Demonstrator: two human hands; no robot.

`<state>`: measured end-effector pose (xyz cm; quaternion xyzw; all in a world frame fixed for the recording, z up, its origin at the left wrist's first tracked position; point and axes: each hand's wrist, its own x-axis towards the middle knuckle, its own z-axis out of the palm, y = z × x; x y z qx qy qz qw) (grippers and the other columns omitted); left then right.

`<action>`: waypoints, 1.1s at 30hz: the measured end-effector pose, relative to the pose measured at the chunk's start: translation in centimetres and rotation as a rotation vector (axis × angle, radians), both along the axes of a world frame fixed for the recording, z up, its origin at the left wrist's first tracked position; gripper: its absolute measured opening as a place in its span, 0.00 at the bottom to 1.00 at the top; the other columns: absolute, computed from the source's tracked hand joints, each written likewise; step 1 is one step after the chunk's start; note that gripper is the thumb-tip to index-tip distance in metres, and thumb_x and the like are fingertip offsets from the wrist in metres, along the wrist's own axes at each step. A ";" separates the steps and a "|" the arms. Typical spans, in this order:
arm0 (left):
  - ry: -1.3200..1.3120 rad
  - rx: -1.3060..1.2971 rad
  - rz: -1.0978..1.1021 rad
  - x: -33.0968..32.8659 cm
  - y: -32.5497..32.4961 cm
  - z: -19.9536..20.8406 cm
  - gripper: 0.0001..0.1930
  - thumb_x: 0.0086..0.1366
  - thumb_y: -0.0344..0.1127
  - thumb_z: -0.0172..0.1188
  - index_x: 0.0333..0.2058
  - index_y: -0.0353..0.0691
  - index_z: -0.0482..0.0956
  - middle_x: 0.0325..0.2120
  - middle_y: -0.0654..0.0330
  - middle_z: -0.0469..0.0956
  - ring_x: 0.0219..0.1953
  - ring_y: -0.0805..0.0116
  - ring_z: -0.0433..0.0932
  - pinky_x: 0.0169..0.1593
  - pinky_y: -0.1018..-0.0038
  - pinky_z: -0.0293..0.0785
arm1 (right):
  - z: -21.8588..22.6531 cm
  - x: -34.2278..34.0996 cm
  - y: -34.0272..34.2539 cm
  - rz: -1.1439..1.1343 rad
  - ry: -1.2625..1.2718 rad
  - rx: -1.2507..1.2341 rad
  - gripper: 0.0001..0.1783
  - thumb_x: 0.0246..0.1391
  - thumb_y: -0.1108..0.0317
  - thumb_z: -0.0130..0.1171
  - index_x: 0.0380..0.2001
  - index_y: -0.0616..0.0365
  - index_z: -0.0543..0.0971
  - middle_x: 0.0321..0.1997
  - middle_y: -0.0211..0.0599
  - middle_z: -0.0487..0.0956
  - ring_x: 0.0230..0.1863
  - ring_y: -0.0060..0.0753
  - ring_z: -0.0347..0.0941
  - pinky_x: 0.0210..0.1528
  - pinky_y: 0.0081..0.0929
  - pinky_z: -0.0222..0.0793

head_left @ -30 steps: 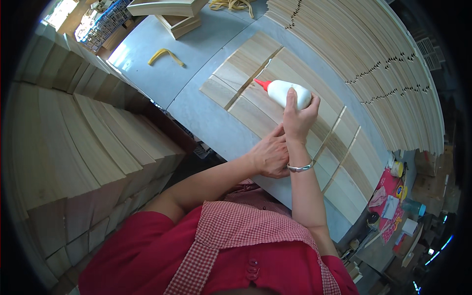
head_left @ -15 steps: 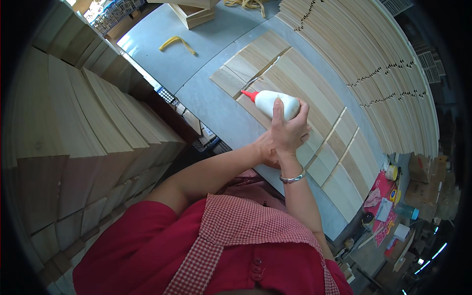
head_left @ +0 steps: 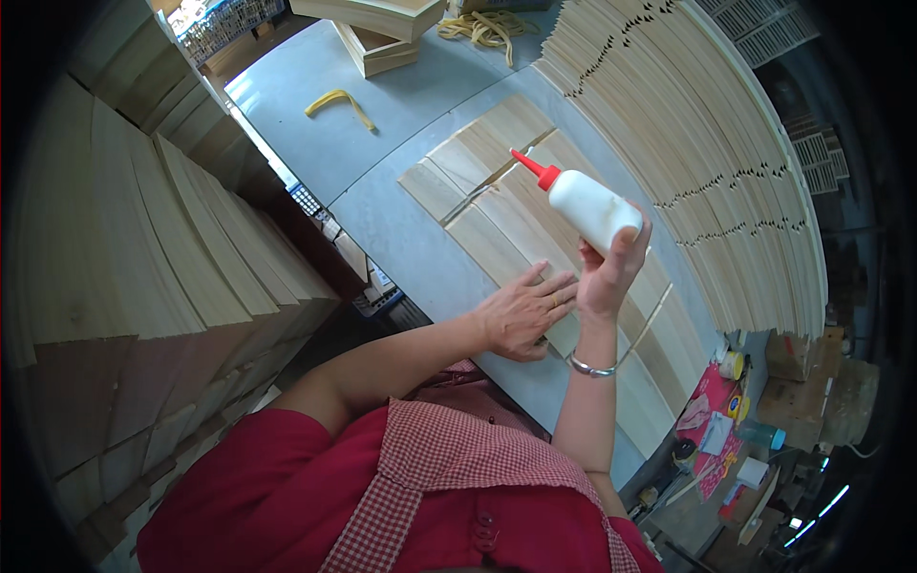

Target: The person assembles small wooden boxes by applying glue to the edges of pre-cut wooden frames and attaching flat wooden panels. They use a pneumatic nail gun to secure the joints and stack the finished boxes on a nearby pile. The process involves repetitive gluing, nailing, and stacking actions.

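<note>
My right hand (head_left: pixel 616 267) grips a white glue bottle (head_left: pixel 594 205) near its base. The bottle is held above the boards, tilted, with its red nozzle towards the upper left. Below it, several pale wooden boards (head_left: pixel 497 224) lie side by side on the grey table (head_left: pixel 401 143). Grooves cross the boards near both ends, and whitish lines show in some of them. My left hand (head_left: pixel 525 313) rests on the boards, fingers stretched out and holding nothing. A bracelet circles my right wrist.
Grooved boards (head_left: pixel 688 143) stand stacked along the table's far right. At the back are wooden box frames (head_left: pixel 382 53), yellow cords (head_left: pixel 487 33) and a curved yellow strip (head_left: pixel 342 103). Stacked planks (head_left: pixel 172 239) rise on my left. A cluttered side table (head_left: pixel 712 420) stands at the right.
My right hand has lifted the glue bottle up and to the right, away from the groove. My left hand, earlier partly hidden behind the right, now lies spread on the boards.
</note>
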<state>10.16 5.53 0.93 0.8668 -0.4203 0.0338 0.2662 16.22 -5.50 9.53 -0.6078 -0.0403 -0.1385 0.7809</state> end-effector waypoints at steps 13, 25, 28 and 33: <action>0.028 -0.008 -0.020 0.2 0.4 0.1 0.42 0.53 0.51 0.62 0.63 0.30 0.67 0.68 0.48 0.62 0.74 0.53 0.54 0.75 0.45 0.42 | 0.2 10.3 7.8 0.479 -0.157 -0.642 0.31 0.53 0.51 0.72 0.53 0.60 0.77 0.42 0.39 0.80 0.42 0.30 0.76 0.46 0.29 0.74; 0.054 0.007 -0.029 0.5 0.4 0.2 0.43 0.53 0.51 0.60 0.65 0.32 0.66 0.69 0.50 0.61 0.74 0.55 0.53 0.76 0.46 0.41 | -0.5 14.2 13.4 0.665 -0.219 -0.828 0.28 0.52 0.51 0.72 0.50 0.56 0.78 0.40 0.43 0.84 0.42 0.39 0.83 0.47 0.34 0.79; 0.055 0.006 -0.028 0.5 0.3 0.2 0.43 0.52 0.51 0.61 0.65 0.33 0.66 0.70 0.50 0.60 0.75 0.55 0.51 0.76 0.46 0.41 | 0.2 15.5 13.6 0.687 -0.250 -0.879 0.28 0.52 0.52 0.71 0.51 0.56 0.78 0.41 0.44 0.85 0.44 0.42 0.83 0.49 0.36 0.79; 0.102 0.002 -0.021 0.5 0.2 0.3 0.44 0.51 0.51 0.62 0.66 0.34 0.66 0.72 0.50 0.57 0.76 0.56 0.49 0.76 0.46 0.39 | 0.8 18.2 13.0 0.674 -0.273 -0.959 0.29 0.51 0.52 0.71 0.52 0.56 0.78 0.44 0.46 0.84 0.47 0.45 0.82 0.52 0.38 0.77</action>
